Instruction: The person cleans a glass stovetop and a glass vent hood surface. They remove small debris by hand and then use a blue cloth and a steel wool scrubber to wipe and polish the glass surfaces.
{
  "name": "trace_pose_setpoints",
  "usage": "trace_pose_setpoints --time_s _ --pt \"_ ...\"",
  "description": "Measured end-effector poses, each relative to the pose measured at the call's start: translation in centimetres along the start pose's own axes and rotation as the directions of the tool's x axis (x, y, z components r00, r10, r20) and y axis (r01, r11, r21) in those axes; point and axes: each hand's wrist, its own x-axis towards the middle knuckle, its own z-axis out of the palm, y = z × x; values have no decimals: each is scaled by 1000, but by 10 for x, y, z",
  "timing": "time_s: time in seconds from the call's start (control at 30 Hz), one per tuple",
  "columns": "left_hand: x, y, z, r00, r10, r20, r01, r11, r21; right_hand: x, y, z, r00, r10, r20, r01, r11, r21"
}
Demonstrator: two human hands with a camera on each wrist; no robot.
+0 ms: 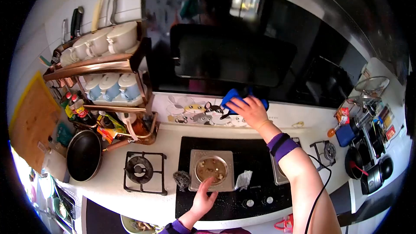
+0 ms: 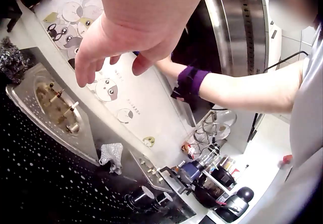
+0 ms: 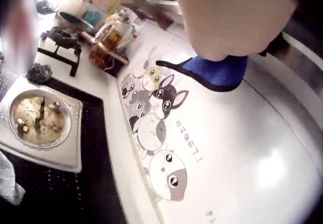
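A blue cloth with dark edging lies under my right hand, which presses it against the wall at the lower edge of the black glossy panel. In the right wrist view the cloth shows beside cartoon animal stickers. My left hand hovers with relaxed fingers at the front of the black cooktop, near a square metal burner tray whose round well holds brownish liquid and bits. It holds nothing.
A steel-wool ball and crumpled foil flank the tray. On the left stand a burner grate, a frying pan and a spice rack. Pots and utensils are at the right.
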Motion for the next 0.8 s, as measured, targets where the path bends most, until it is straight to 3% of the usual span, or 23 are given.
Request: trace_pose_setpoints --time_s 0.07,0.13,0.23,0.27,0.33,0.37,0.47,0.53,0.63,0.73,0.8 --pt "-3 -9 2 997 -75 -10 74 993 -92 -32 4 -9 987 146 69 -149 987 51" --pt "-6 -24 2 996 -92 20 93 995 -40 -50 -2 -19 953 303 10 -303 949 86" --pt "-12 -34 6 990 -140 19 141 989 -37 -83 -22 -35 877 468 113 -481 838 257" --pt "-13 -35 8 986 -166 33 167 986 -30 -96 -28 -37 829 510 231 -559 760 332" --pt "-11 -35 12 982 -182 57 183 983 -16 -134 -42 -18 637 685 354 -744 427 514" --pt "-11 -38 18 980 -184 74 185 983 -7 -162 -51 10 537 799 270 -772 336 540" --pt "-6 -32 25 977 -198 83 202 979 -42 -187 -46 25 298 810 505 -780 -99 618" --pt "-2 -36 30 972 -205 116 214 974 -78 -189 -49 20 320 735 598 -770 -166 616" --pt "17 -26 39 965 -206 160 232 958 -171 -178 -71 -2 319 771 551 -712 -188 676" --pt "49 1 39 979 -74 189 102 984 -145 -162 -91 -62 334 735 590 -675 -250 694" --pt "73 22 44 977 -16 213 66 971 -229 -165 -103 -86 326 699 636 -550 -407 729"
